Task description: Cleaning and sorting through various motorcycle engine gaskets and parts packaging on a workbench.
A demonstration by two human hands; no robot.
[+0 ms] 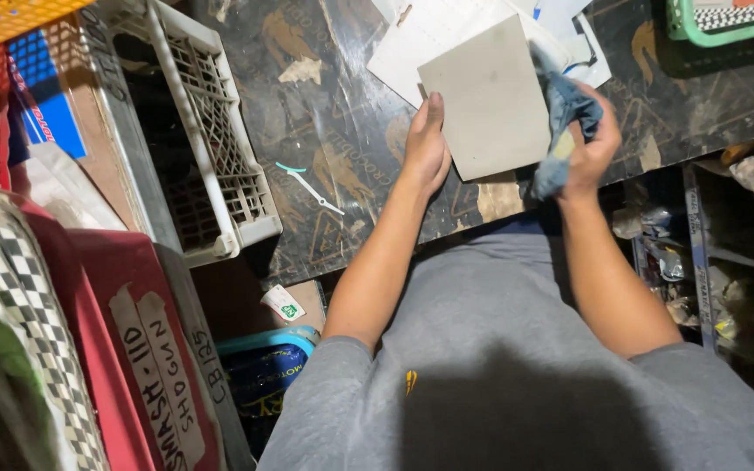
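Note:
My left hand (pixel 428 144) grips the left edge of a pale grey square tile (pixel 492 98), held tilted over the dark worktable (pixel 342 148). Clutched in my right hand (pixel 593 144) is a crumpled blue-grey cloth (pixel 564 113), pressed against the tile's right edge. Under and behind the tile lie several white tiles (pixel 412 39) in a loose pile on the table.
An empty white plastic crate (pixel 211 148) stands at the table's left. A green crate corner (pixel 709 26) sits at the top right. Red boxes (pixel 133 349) and a checkered board (pixel 19 288) crowd the left. A small white-and-teal tool (pixel 311 185) lies on the table.

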